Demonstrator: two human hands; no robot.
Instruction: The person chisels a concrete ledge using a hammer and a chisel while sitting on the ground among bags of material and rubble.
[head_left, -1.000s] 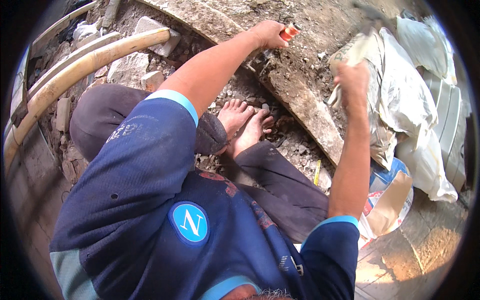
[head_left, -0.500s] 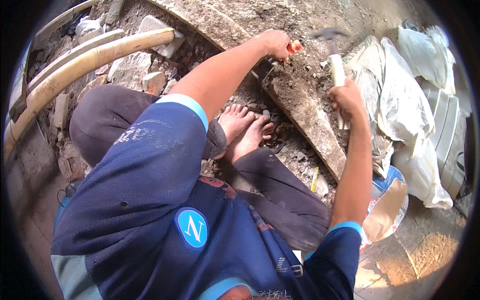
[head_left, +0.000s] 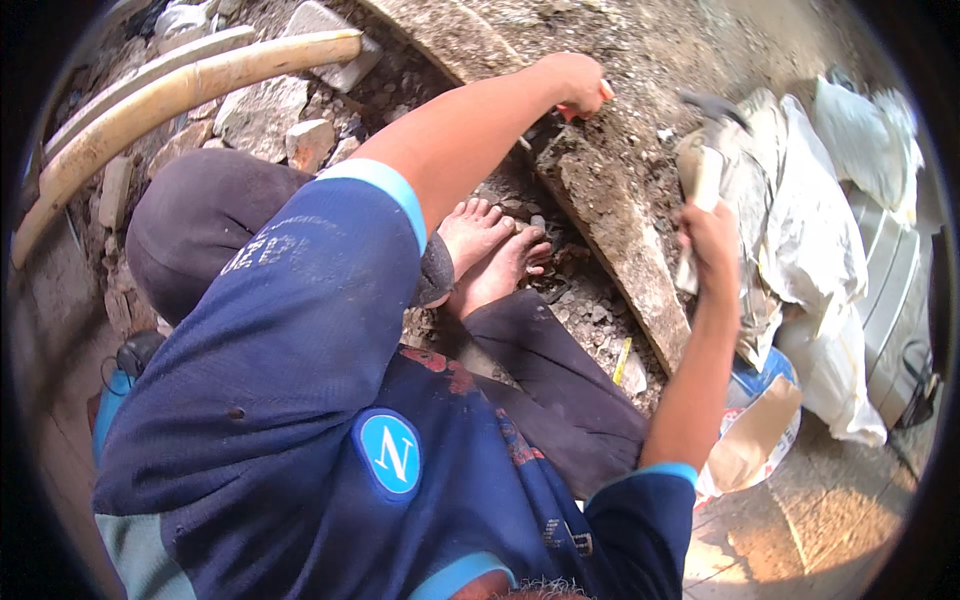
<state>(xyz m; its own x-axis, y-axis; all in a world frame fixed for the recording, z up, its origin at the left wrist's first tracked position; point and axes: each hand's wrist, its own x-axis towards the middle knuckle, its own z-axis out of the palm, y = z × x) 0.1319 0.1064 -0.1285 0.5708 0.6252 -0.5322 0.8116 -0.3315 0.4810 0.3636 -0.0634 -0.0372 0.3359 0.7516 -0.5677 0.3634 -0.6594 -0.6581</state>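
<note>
Head cam: left hand (head_left: 577, 82) is curled around an orange grip (head_left: 607, 90), business end hidden; right hand (head_left: 708, 235) is wrapped round a hammer (head_left: 708, 175), its head beyond the knuckles. Looks like chipping at the slab (head_left: 610, 225) beside the left hand; next blow needs that grip steady.

White letter (head_left: 393, 455) on oval blue badge (head_left: 388, 484) of navy shirt (head_left: 280, 420); sleeve print (head_left: 298, 236) apparently illegible.

Room between hands (head_left: 578, 85) (head_left: 710, 238), white sacks (head_left: 815, 225) blocking right
</note>
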